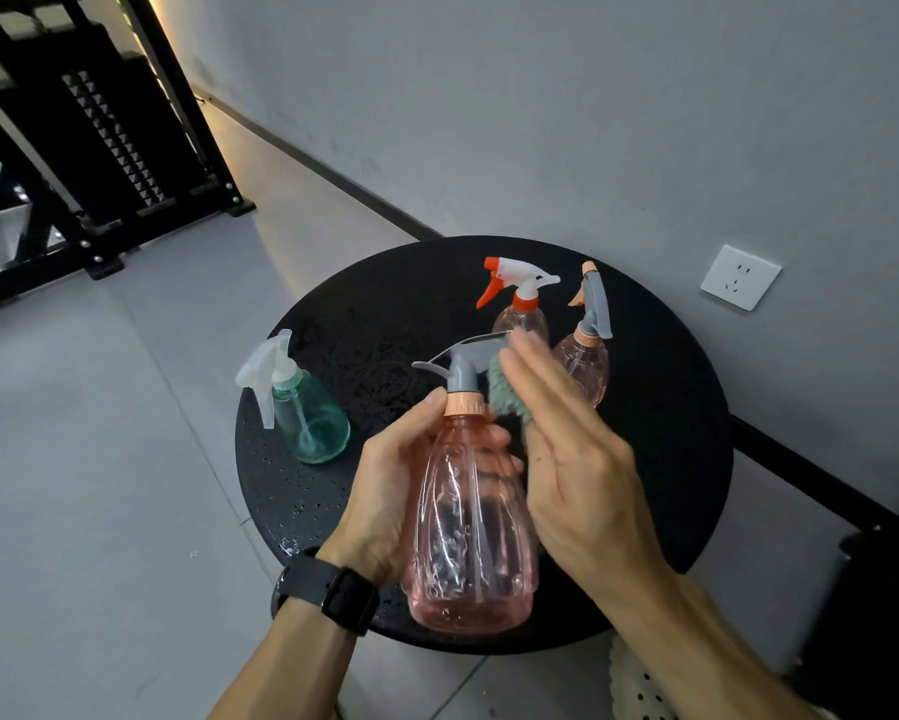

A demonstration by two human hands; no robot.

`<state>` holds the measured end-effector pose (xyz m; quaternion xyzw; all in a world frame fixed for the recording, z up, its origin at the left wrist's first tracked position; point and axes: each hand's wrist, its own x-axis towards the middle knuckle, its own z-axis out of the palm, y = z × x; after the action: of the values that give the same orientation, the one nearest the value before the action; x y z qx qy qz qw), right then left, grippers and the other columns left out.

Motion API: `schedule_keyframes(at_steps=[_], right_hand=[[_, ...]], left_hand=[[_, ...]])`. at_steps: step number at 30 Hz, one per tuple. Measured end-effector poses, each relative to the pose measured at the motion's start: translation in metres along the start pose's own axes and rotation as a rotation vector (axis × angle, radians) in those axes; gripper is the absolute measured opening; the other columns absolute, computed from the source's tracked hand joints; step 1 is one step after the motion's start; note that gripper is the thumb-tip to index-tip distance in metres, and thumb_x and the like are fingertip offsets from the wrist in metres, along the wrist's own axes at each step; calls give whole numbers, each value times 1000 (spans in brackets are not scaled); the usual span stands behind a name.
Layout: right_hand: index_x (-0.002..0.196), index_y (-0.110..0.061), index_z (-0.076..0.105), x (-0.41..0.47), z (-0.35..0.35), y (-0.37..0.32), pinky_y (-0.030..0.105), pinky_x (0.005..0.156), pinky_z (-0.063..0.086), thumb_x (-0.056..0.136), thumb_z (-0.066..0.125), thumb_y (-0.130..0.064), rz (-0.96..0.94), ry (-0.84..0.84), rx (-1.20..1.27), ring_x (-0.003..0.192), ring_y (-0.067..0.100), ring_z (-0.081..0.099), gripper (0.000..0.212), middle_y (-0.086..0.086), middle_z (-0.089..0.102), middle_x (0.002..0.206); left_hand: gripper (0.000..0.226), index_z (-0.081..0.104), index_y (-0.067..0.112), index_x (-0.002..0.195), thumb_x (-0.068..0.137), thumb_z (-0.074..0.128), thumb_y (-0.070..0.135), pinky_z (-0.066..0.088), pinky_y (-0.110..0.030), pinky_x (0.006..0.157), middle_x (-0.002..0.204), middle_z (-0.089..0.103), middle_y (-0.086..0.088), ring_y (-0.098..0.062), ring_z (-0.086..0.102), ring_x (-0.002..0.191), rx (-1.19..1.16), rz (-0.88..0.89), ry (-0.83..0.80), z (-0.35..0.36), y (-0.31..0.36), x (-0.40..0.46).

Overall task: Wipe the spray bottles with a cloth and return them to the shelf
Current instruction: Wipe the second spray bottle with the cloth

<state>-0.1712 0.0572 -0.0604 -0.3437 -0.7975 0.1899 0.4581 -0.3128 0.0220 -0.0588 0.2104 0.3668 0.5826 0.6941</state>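
You are holding the pink spray bottle [470,517] nearest the camera, your left hand [385,491] curling its grip round the body to keep it upright and steady above the round black bench [385,304]. Your right hand [572,459] is pressing a green cloth [507,394] against the neck with fingers straight, an open grip, likely wiping there. Three more bottles are waiting on the bench: teal [307,413], red-triggered [521,304] and grey-triggered [587,350]. No shelf is showing.
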Motion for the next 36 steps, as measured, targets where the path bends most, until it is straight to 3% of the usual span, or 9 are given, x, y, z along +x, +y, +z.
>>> schedule_keyframes(at_steps=[4, 10, 17, 19, 23, 25, 30, 33, 36], right_hand=[[139, 1, 44, 6, -3, 5, 22, 114, 29, 91, 42, 11, 52, 92, 24, 142, 12, 33, 49, 7, 40, 149], [140, 0, 45, 7, 4, 6, 20, 116, 24, 93, 40, 7, 47, -49, 1, 143, 9, 29, 49, 3, 38, 151], [142, -7, 44, -3, 4, 7, 18, 114, 26, 92, 47, 11, 67, -150, -19, 141, 5, 32, 53, -4, 39, 149], [141, -7, 44, -2, 3, 7, 18, 113, 28, 94, 46, 8, 87, -133, -10, 140, 5, 34, 50, -6, 39, 147], [140, -6, 45, 6, -1, 6, 13, 109, 30, 96, 40, -5, 158, 18, 55, 138, 0, 34, 44, -5, 41, 146], [139, -5, 46, 9, -2, 5, 11, 108, 31, 96, 41, -5, 173, 59, 89, 137, -3, 34, 44, -2, 43, 146], [140, -1, 46, 10, 0, -1, 19, 112, 30, 96, 42, 1, 84, 10, 62, 139, 5, 35, 44, 2, 43, 148], [140, 0, 46, 7, 4, -3, 21, 114, 29, 94, 44, 7, 28, -14, 0, 141, 10, 34, 46, 6, 42, 149], [139, 0, 47, 5, 7, -3, 26, 114, 31, 92, 45, 8, -5, -21, -45, 141, 13, 35, 48, 7, 43, 148]], left_hand=[[41, 69, -2, 98, 90, 56, 37, 57, -41, 71, 86, 68, -18, -33, 69, 75, 53, -11, 19, -1, 0, 1], [32, 70, 10, 98, 78, 74, 35, 58, -42, 73, 93, 68, -18, -30, 67, 77, 216, 63, 11, -1, 0, 0], [37, 63, 13, 103, 76, 80, 33, 54, -47, 86, 94, 70, -11, -29, 69, 86, 80, 171, 18, -10, 10, -1], [33, 66, 13, 103, 79, 73, 35, 52, -50, 92, 95, 71, -10, -26, 70, 88, 104, 186, 71, -12, 12, 0], [29, 77, 17, 100, 82, 62, 33, 58, -41, 79, 91, 72, -10, -27, 70, 84, 208, 187, 129, -13, 12, 0], [37, 74, 13, 110, 82, 62, 34, 59, -43, 83, 95, 73, -9, -30, 72, 92, 248, 195, 137, -13, 12, 0], [36, 68, 0, 107, 84, 60, 26, 55, -45, 93, 101, 72, -15, -38, 69, 104, 275, 170, 104, -14, 8, 1], [35, 66, -3, 106, 85, 59, 25, 50, -52, 96, 106, 67, -25, -37, 69, 97, 238, 156, 109, -14, 6, 1], [40, 66, -4, 111, 84, 60, 26, 53, -48, 90, 111, 61, -36, -36, 68, 91, 210, 169, 117, -15, 6, 0]])
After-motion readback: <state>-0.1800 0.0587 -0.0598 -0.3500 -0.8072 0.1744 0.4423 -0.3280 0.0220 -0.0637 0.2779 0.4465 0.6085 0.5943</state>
